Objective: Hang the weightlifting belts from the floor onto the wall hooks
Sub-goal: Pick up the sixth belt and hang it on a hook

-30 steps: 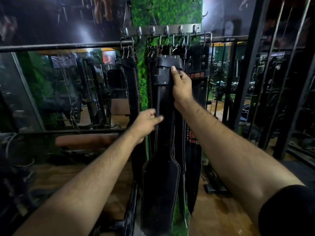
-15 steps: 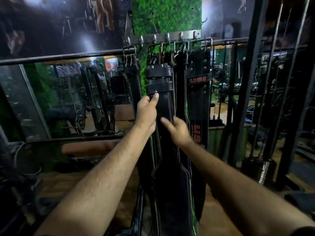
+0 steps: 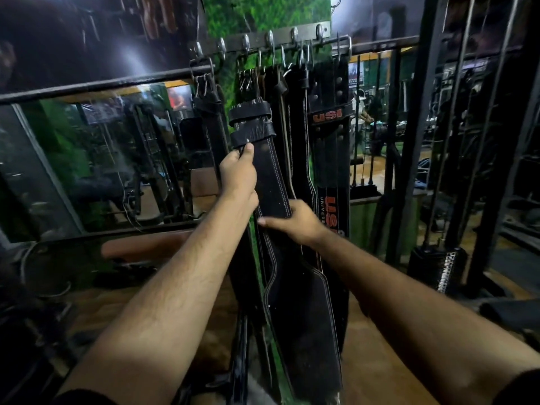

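Note:
A black leather weightlifting belt with white stitching hangs in front of the green wall, its two keeper loops at the top and its wide part near the floor. My left hand grips its left edge just under the loops. Lower down, my right hand holds the strap across its front. Above, a metal hook rail carries several other belts, among them a black one lettered USI on the right and a narrow dark belt on the left. Whether the held belt's buckle is on a hook is hidden.
A horizontal black bar runs left from the rail above a mirror. Black steel uprights and gym machines stand to the right. A padded brown bench lies low on the left above a wooden floor.
My left hand has climbed from the belt's middle to just under its loops. My right hand has dropped from the loops to the mid strap. The belt now hangs lower and tilted.

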`<action>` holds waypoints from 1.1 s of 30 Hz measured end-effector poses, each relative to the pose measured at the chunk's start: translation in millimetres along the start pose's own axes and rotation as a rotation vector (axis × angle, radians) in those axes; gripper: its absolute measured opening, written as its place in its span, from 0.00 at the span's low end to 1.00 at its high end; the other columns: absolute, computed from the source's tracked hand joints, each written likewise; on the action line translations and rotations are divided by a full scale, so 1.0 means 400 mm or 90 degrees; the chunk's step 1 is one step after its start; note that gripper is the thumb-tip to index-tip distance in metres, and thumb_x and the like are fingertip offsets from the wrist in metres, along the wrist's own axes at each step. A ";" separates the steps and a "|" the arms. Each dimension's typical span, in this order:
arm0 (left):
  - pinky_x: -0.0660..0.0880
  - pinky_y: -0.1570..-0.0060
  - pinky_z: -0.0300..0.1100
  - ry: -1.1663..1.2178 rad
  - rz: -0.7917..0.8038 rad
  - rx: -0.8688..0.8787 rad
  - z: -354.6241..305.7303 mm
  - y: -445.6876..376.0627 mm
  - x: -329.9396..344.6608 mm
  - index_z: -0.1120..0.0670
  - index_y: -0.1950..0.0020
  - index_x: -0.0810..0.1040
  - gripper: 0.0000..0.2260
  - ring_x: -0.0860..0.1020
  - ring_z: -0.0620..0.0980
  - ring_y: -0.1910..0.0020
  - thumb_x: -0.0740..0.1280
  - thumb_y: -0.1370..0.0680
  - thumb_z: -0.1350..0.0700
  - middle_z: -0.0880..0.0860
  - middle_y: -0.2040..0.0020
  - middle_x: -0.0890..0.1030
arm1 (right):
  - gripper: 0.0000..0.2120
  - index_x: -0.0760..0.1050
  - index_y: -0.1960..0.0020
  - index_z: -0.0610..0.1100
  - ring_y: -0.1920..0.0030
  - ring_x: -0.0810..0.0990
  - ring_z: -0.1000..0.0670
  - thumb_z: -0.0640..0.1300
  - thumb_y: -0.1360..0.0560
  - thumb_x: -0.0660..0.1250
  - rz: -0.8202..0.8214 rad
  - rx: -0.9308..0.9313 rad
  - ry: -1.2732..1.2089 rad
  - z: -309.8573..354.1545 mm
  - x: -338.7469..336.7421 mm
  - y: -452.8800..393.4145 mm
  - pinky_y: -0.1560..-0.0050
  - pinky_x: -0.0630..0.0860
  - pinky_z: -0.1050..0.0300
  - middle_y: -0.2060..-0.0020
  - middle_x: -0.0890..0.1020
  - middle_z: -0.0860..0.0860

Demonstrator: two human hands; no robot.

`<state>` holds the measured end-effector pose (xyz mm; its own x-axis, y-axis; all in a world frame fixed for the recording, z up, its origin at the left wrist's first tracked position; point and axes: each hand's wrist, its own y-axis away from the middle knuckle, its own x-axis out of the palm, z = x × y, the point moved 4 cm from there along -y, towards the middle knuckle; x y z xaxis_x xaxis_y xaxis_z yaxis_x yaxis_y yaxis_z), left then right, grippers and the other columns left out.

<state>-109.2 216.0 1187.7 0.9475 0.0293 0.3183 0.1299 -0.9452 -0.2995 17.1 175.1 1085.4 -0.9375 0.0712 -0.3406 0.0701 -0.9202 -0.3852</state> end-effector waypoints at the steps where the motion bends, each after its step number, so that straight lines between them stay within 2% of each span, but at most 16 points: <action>1: 0.76 0.48 0.54 0.009 0.006 0.002 0.000 -0.006 0.002 0.52 0.60 0.77 0.09 0.75 0.53 0.54 0.69 0.26 0.47 0.55 0.55 0.77 | 0.24 0.84 0.45 0.45 0.50 0.87 0.52 0.57 0.35 0.82 -0.024 -0.031 -0.009 0.014 -0.001 -0.012 0.45 0.83 0.51 0.51 0.88 0.51; 4: 0.75 0.38 0.56 0.000 0.001 -0.016 -0.020 -0.020 0.008 0.53 0.57 0.76 0.10 0.78 0.53 0.49 0.71 0.27 0.48 0.55 0.50 0.80 | 0.22 0.84 0.50 0.46 0.56 0.87 0.53 0.59 0.37 0.82 -0.051 0.030 0.029 -0.050 0.010 0.009 0.54 0.85 0.53 0.57 0.88 0.52; 6: 0.75 0.37 0.55 -0.004 -0.013 -0.040 -0.025 -0.034 0.009 0.50 0.57 0.76 0.12 0.77 0.52 0.51 0.73 0.33 0.46 0.53 0.53 0.78 | 0.18 0.80 0.57 0.49 0.63 0.84 0.55 0.60 0.36 0.82 -0.020 0.101 0.127 -0.117 0.011 0.053 0.67 0.78 0.63 0.64 0.85 0.55; 7: 0.75 0.37 0.57 -0.004 -0.012 -0.048 -0.020 -0.042 0.008 0.49 0.57 0.76 0.12 0.76 0.52 0.53 0.73 0.34 0.46 0.51 0.54 0.77 | 0.18 0.80 0.57 0.50 0.62 0.83 0.55 0.60 0.35 0.81 0.006 0.131 0.166 -0.148 0.009 0.067 0.68 0.74 0.67 0.64 0.83 0.57; 9: 0.74 0.37 0.60 0.000 -0.011 -0.046 -0.006 -0.058 0.006 0.48 0.57 0.76 0.12 0.76 0.51 0.54 0.73 0.35 0.45 0.50 0.54 0.76 | 0.16 0.81 0.55 0.52 0.57 0.84 0.56 0.60 0.35 0.81 0.061 0.174 0.202 -0.189 0.005 0.083 0.64 0.75 0.69 0.61 0.83 0.59; 12: 0.73 0.36 0.63 0.001 -0.011 -0.041 0.005 -0.066 -0.007 0.48 0.56 0.76 0.13 0.76 0.51 0.53 0.73 0.34 0.45 0.50 0.53 0.76 | 0.19 0.83 0.53 0.51 0.52 0.86 0.53 0.62 0.36 0.81 0.145 0.184 0.133 -0.201 0.004 0.090 0.45 0.83 0.55 0.54 0.87 0.54; 14: 0.74 0.35 0.64 -0.008 -0.018 -0.050 0.005 -0.062 -0.018 0.51 0.55 0.78 0.14 0.79 0.51 0.48 0.73 0.35 0.45 0.51 0.49 0.80 | 0.23 0.84 0.49 0.48 0.48 0.86 0.52 0.65 0.34 0.77 0.116 0.141 -0.013 -0.167 -0.001 0.091 0.40 0.81 0.52 0.50 0.88 0.52; 15: 0.75 0.35 0.63 -0.012 -0.026 -0.063 0.005 -0.050 -0.021 0.53 0.54 0.80 0.15 0.81 0.54 0.42 0.73 0.34 0.46 0.53 0.45 0.83 | 0.22 0.83 0.48 0.47 0.50 0.85 0.53 0.65 0.29 0.73 0.074 0.107 -0.067 -0.130 -0.014 0.085 0.43 0.81 0.56 0.51 0.87 0.52; 17: 0.75 0.36 0.63 -0.005 -0.014 -0.071 0.013 -0.015 -0.018 0.55 0.53 0.80 0.12 0.80 0.61 0.38 0.72 0.30 0.48 0.57 0.42 0.83 | 0.16 0.78 0.50 0.46 0.61 0.79 0.57 0.59 0.20 0.65 -0.023 0.059 -0.169 -0.045 -0.049 0.057 0.60 0.76 0.63 0.59 0.80 0.55; 19: 0.75 0.37 0.65 -0.008 0.006 -0.063 0.023 0.019 -0.011 0.55 0.52 0.79 0.09 0.81 0.63 0.41 0.69 0.26 0.51 0.62 0.43 0.83 | 0.14 0.78 0.53 0.48 0.65 0.76 0.57 0.59 0.21 0.66 -0.127 0.039 -0.226 0.027 -0.091 0.010 0.64 0.74 0.60 0.63 0.79 0.54; 21: 0.75 0.38 0.67 -0.019 0.014 -0.051 0.030 0.044 -0.009 0.57 0.50 0.79 0.08 0.82 0.64 0.43 0.67 0.23 0.52 0.63 0.45 0.83 | 0.15 0.80 0.57 0.52 0.61 0.78 0.54 0.64 0.27 0.70 -0.194 0.013 -0.201 0.083 -0.128 -0.043 0.58 0.75 0.55 0.61 0.82 0.53; 23: 0.76 0.37 0.64 -0.029 0.014 -0.043 0.033 0.061 -0.004 0.61 0.43 0.79 0.10 0.82 0.64 0.41 0.65 0.20 0.55 0.64 0.42 0.83 | 0.15 0.82 0.57 0.52 0.58 0.79 0.53 0.64 0.28 0.72 -0.173 0.008 -0.195 0.129 -0.144 -0.081 0.55 0.77 0.53 0.59 0.84 0.52; 25: 0.77 0.36 0.60 -0.035 0.026 -0.032 0.037 0.072 0.001 0.63 0.38 0.78 0.12 0.82 0.63 0.41 0.63 0.17 0.58 0.63 0.42 0.84 | 0.13 0.82 0.55 0.49 0.59 0.80 0.52 0.59 0.26 0.73 -0.121 0.008 -0.225 0.171 -0.146 -0.103 0.56 0.77 0.54 0.59 0.84 0.50; 29: 0.76 0.35 0.60 -0.059 0.097 -0.031 0.035 0.089 0.004 0.60 0.41 0.80 0.10 0.83 0.61 0.41 0.63 0.18 0.59 0.61 0.44 0.85 | 0.13 0.75 0.63 0.44 0.67 0.79 0.51 0.47 0.24 0.74 -0.101 -0.019 -0.228 0.219 -0.142 -0.144 0.69 0.75 0.60 0.66 0.81 0.48; 31: 0.79 0.38 0.58 -0.085 0.121 -0.033 0.024 0.087 -0.011 0.57 0.44 0.81 0.07 0.84 0.59 0.45 0.64 0.18 0.60 0.59 0.46 0.86 | 0.15 0.73 0.66 0.45 0.70 0.79 0.52 0.44 0.24 0.75 -0.119 -0.022 -0.219 0.221 -0.138 -0.162 0.72 0.75 0.61 0.68 0.81 0.48; 33: 0.83 0.47 0.52 -0.119 0.124 -0.001 -0.008 0.067 -0.033 0.58 0.41 0.79 0.10 0.85 0.55 0.50 0.67 0.21 0.62 0.57 0.48 0.86 | 0.13 0.75 0.65 0.45 0.68 0.82 0.51 0.43 0.24 0.75 -0.112 -0.019 -0.224 0.219 -0.125 -0.173 0.69 0.78 0.59 0.66 0.83 0.48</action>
<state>-119.2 189.4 1178.5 0.9921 -0.0945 0.0826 -0.0614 -0.9395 -0.3371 29.1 201.5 1204.1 -0.9953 0.0860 0.0457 -0.0973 -0.8937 -0.4379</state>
